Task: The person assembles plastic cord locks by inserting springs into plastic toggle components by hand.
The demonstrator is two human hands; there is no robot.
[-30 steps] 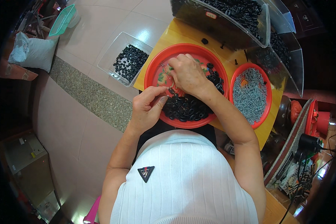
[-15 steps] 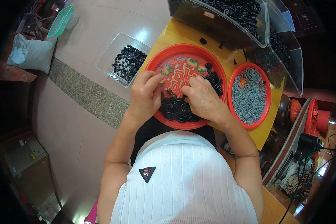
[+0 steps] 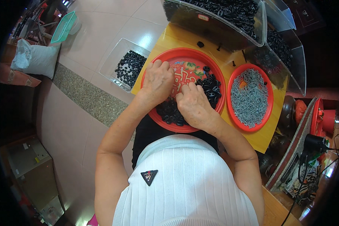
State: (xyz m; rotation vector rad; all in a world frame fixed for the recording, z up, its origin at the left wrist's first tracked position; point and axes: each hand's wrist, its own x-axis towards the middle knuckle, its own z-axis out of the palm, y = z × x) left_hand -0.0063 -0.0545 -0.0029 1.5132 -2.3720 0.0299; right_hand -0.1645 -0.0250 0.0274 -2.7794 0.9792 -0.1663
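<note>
A round red tray point(image 3: 165, 55) with a printed pattern holds small black oval plastic pieces, in a near heap point(image 3: 171, 111) and a far-right heap point(image 3: 211, 90). My left hand point(image 3: 159, 80) hangs over the tray's left side, knuckles up and fingers curled closed; whatever they grip is hidden beneath. Over the middle of the tray, between the two heaps, is my right hand point(image 3: 195, 103). Its fingers are bent closed and pointing down, and their tips do not show, so I cannot make out what they hold.
Right of the tray, a smaller red basin point(image 3: 269, 109) holds many grey screws point(image 3: 250, 100). Clear bins point(image 3: 229, 35) of black pieces stand at the table's far side. A clear box point(image 3: 111, 64) with black pieces sits lower left, beside the yellow table point(image 3: 173, 35).
My left hand has turned knuckles-up and moved up over the tray's left side. My right hand has shifted slightly nearer and left. The whole view has shifted a little.
</note>
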